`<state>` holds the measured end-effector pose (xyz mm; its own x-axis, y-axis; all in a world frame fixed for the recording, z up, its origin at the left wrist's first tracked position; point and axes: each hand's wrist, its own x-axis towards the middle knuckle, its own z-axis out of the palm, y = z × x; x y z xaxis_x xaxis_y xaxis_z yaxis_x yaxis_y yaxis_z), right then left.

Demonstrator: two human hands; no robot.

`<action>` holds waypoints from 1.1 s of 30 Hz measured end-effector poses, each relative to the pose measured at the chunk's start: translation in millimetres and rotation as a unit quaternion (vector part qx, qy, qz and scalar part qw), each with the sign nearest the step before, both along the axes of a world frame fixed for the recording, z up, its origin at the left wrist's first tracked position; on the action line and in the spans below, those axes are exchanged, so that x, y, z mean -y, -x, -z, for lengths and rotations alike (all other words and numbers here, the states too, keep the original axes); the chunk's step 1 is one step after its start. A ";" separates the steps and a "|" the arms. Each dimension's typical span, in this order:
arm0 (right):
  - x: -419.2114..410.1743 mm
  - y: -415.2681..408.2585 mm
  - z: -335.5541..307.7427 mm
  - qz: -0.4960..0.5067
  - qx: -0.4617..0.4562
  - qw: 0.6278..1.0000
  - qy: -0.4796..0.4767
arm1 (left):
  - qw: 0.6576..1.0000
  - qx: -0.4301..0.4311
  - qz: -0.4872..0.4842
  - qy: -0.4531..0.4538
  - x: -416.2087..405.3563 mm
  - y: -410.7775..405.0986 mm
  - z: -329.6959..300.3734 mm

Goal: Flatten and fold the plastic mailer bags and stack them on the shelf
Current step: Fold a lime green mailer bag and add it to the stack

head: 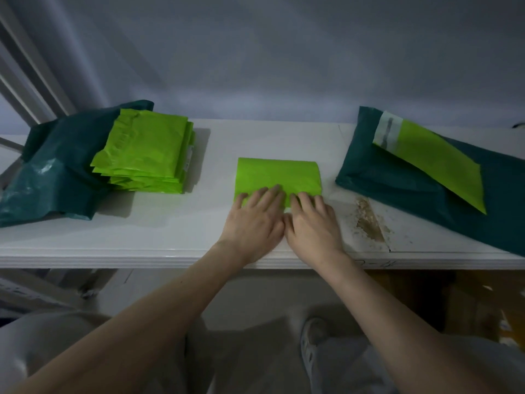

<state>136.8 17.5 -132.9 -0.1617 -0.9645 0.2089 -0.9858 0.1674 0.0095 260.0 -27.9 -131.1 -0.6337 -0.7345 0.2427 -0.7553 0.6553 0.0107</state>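
Note:
A folded lime-green mailer bag (278,175) lies flat in the middle of the white shelf (176,223). My left hand (254,220) and my right hand (312,223) lie side by side on its near edge, fingers straight, pressing it down. To the left, a stack of folded green mailers (147,155) rests on a dark green bag (54,172). At the right, one unfolded green mailer (434,157) with a white sealing strip lies on another dark green bag (397,177).
A brown scuffed patch (369,223) marks the shelf right of my hands. The shelf's front edge (142,258) runs just below my wrists. A grey wall (255,52) stands behind the shelf. Below are the floor and my shoe (312,336).

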 end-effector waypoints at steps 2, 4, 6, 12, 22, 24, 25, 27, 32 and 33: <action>0.6 -0.4 1.7 -0.015 0.001 1.000 -0.010 | 1.000 0.011 0.015 -0.002 -2.2 2.3 6.4; 0.2 3.1 1.8 -0.028 0.012 0.999 -0.008 | 1.000 0.016 0.017 -0.002 -2.3 2.0 8.6; 1.0 6.6 -0.3 -0.031 0.027 0.999 0.002 | 0.999 0.029 0.012 0.005 -1.0 1.3 9.2; 4.2 7.3 -5.2 -0.008 0.068 0.998 -0.015 | 0.998 0.043 -0.017 -0.036 -0.2 3.9 5.9; 5.1 9.3 -15.9 -0.005 0.049 0.998 0.029 | 0.997 0.023 -0.068 -0.042 16.6 -11.8 3.5; 10.9 9.5 -20.4 -0.018 0.074 0.996 0.053 | 0.997 0.014 -0.060 -0.039 18.8 -15.4 3.9; 14.3 10.4 -22.1 -0.030 0.089 0.993 0.068 | 0.998 0.013 -0.055 -0.038 20.5 -17.9 3.8; 20.6 13.4 -23.1 -0.062 0.105 0.989 0.080 | 0.998 0.014 -0.051 -0.041 23.6 -23.0 2.3; 31.6 6.6 -18.2 -0.124 0.101 0.987 0.000 | 0.996 0.008 -0.083 -0.042 30.0 -34.6 -3.0; 33.0 3.2 -16.5 -0.130 0.105 0.986 -0.025 | 0.995 0.009 -0.092 -0.041 31.9 -37.8 -2.2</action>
<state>133.7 -15.5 -116.5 0.0585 -0.9871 0.1493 -0.9764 -0.0877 -0.1976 297.8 -59.8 -128.9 -0.4905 -0.8553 0.1666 -0.8629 0.5035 0.0442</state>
